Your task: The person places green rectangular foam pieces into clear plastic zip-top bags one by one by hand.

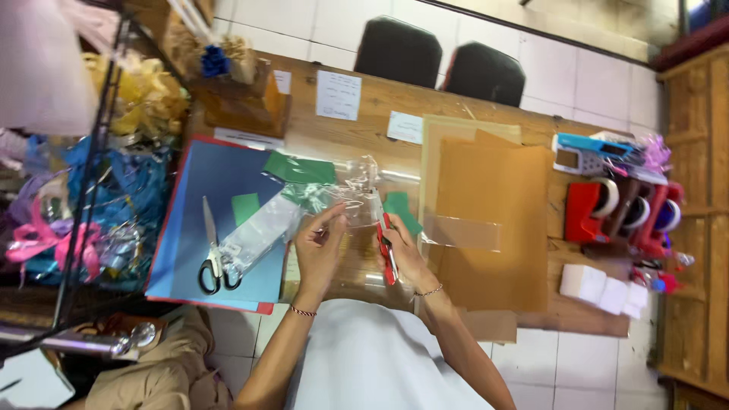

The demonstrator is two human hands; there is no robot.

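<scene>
On the wooden tabletop [486,114], the left hand [319,247] fingers pinch a clear plastic bag [334,199] holding green paper; right hand [404,254] fingers grip a red cutter [388,254].

Your left hand [319,247] is pinching clear wrap [345,193] | your right hand [406,254] is gripping a red cutter [387,254] | scissors [214,254] are lying on blue card [220,178] beside them

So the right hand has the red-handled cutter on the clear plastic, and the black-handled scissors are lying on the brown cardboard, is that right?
Not quite. In the head view the black-handled scissors lie on the blue paper sheet, not the brown cardboard. The right hand does hold the red-handled cutter on the clear plastic.
</scene>
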